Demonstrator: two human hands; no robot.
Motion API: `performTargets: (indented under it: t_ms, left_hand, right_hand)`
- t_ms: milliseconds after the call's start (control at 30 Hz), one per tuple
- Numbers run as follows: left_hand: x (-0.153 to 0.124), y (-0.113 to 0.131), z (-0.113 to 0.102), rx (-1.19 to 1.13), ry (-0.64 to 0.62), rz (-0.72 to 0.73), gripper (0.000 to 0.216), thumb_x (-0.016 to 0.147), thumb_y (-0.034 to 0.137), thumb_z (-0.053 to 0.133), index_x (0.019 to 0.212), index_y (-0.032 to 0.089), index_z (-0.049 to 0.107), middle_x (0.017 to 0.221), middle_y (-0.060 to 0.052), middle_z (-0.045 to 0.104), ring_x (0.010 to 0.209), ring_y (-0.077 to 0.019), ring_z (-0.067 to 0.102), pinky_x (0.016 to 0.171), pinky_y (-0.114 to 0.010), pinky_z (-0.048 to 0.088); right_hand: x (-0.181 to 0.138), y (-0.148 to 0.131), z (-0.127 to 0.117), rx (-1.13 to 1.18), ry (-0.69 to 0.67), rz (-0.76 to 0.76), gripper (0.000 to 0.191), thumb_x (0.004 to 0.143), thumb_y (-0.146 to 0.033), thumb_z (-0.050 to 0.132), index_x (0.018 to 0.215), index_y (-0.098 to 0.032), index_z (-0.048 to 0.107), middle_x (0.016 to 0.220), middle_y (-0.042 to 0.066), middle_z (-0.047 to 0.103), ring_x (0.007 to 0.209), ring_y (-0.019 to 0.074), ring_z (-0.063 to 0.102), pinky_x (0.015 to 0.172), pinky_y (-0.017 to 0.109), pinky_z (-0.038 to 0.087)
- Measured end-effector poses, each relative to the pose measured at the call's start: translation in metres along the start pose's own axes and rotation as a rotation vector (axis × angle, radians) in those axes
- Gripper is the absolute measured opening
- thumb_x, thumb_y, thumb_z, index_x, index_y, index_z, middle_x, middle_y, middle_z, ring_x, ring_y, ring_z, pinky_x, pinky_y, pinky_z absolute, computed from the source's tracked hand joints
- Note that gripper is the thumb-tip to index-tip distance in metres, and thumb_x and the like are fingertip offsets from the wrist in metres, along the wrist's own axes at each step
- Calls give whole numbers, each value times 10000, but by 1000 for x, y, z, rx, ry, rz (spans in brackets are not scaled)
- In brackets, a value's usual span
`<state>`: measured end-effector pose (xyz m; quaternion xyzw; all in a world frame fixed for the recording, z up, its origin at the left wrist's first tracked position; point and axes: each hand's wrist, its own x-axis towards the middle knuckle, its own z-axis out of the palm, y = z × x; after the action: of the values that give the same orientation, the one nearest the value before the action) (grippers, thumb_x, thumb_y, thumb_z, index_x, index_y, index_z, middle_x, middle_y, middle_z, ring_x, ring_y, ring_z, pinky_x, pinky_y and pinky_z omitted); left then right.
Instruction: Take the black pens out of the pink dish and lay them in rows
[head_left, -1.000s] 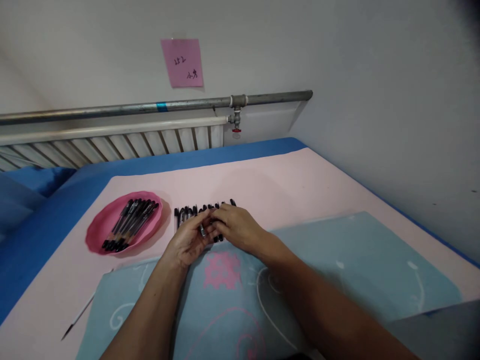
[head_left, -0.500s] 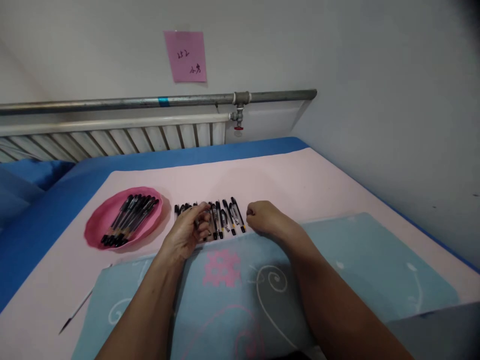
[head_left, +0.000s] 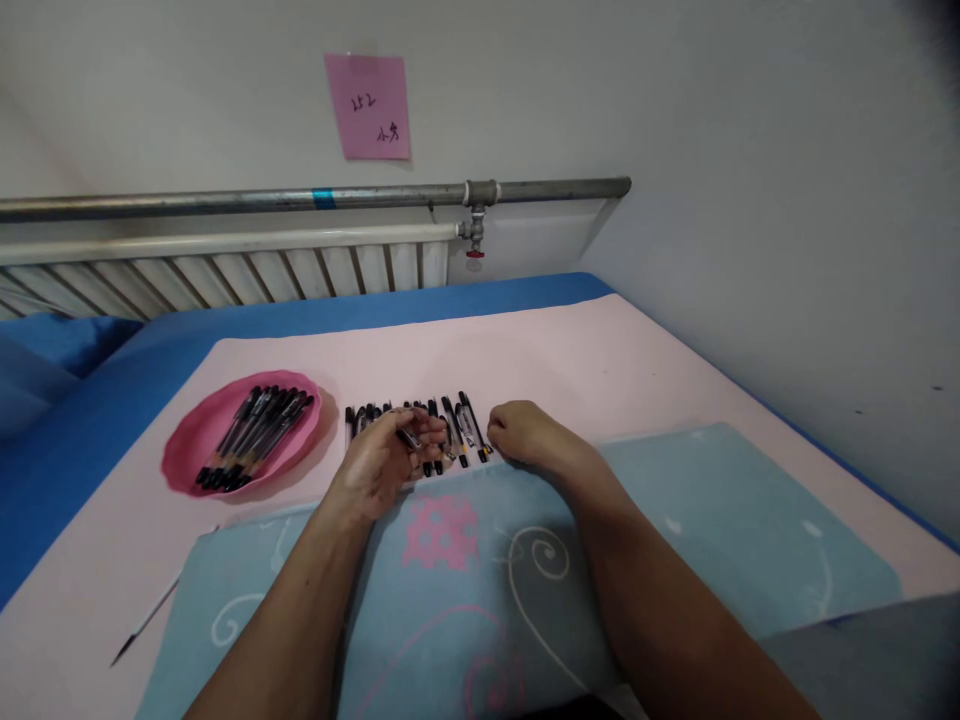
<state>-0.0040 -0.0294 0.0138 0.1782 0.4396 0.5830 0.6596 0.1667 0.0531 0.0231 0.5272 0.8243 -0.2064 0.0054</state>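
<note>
So the left hand [head_left: 382,462] has its fingers curled around one black pen [head_left: 409,438], lifted a bit over the row of pens [head_left: 442,432] laid side by side on the pink sheet [head_left: 570,360]. The right hand [head_left: 521,438] is a loose fist holding nothing, resting just at 3 o'clock of the row. Pink dish [head_left: 180,470] with more pens sits at 9 o'clock. Blue mat [head_left: 720,540] lies under both forearms.

The left hand [head_left: 382,462] hides part of the pens [head_left: 450,432]. The note [head_left: 368,106] is too small to read. The radiator [head_left: 225,275] is cut off left of the note.
</note>
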Motion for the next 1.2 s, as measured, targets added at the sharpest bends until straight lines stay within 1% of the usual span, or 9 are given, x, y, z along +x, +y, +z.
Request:
performTargets:
  t_ms: [100, 233, 367, 500, 667, 800, 1000, 1167, 1200]
  left_hand:
    - [-1, -3, 5, -10, -46, 43, 138, 787, 231, 491, 776, 131, 585, 930, -127, 657, 910, -205, 602, 742, -310, 469]
    - [-4, -6, 15, -38, -75, 115, 134, 784, 238, 505, 801, 142, 595, 1008, -107, 644, 983, -201, 572, 740, -284, 457]
    - [-3, -11, 23, -73, -83, 120, 130, 769, 233, 521, 836, 150, 596, 1029, -93, 632, 960, -206, 576, 715, -297, 466]
    - [1, -12, 18, -24, -41, 158, 227, 752, 295, 571, 934, 162, 601, 1078, -89, 614, 1002, -198, 559, 781, -294, 446]
    - [1, 10, -3, 24, 123, 248, 306, 758, 368, 559, 975, 154, 595, 1133, -103, 590, 1017, -197, 555, 816, -304, 440]
    - [-1, 33, -26, 46, 288, 405, 241, 756, 328, 538, 899, 144, 598, 987, -83, 633, 882, -168, 602, 716, -269, 473]
    - [-7, 59, -56, 94, 618, 600, 57, 674, 188, 581, 722, 158, 578, 734, -23, 627, 694, -130, 610, 639, -245, 493]
    - [-13, 69, -87, 367, 907, 615, 112, 605, 162, 610, 713, 181, 591, 681, -4, 600, 635, -131, 562, 553, -230, 449]
    - [-14, 70, -95, 441, 925, 607, 126, 609, 178, 603, 735, 186, 595, 661, -2, 587, 631, -144, 552, 536, -243, 435]
  right_hand:
    - [-5, -4, -3, 250, 11, -57, 213, 762, -162, 435, 722, -124, 640, 615, 59, 604, 528, 113, 507, 518, 219, 360]
    - [-17, -23, 2, 727, -171, -258, 160, 771, -235, 477, 809, -152, 607, 574, -12, 536, 492, 82, 473, 463, 186, 365]
    - [-22, -43, 13, 906, -150, -281, 127, 743, -188, 499, 841, -156, 574, 573, -32, 515, 492, 78, 467, 460, 189, 368]
    - [-12, -35, 12, 786, 7, -235, 128, 731, -183, 503, 796, -156, 609, 619, -16, 567, 550, 87, 502, 521, 199, 375]
    - [7, -1, 6, 328, 220, 11, 154, 711, -200, 528, 771, -146, 660, 742, 52, 646, 717, 146, 563, 614, 224, 378]
    - [14, 10, 11, 99, 163, 67, 198, 704, -190, 516, 814, -135, 672, 772, 93, 663, 735, 174, 574, 598, 235, 364]
    - [16, 10, 15, 29, 133, 55, 194, 722, -233, 517, 807, -135, 662, 777, 95, 666, 727, 173, 576, 575, 233, 346]
    - [17, 12, 15, 13, 123, 28, 219, 758, -247, 480, 806, -135, 662, 795, 102, 665, 736, 176, 575, 581, 240, 338]
    - [17, 12, 15, 9, 121, 23, 223, 764, -245, 473, 803, -134, 663, 801, 106, 665, 740, 178, 575, 585, 242, 338]
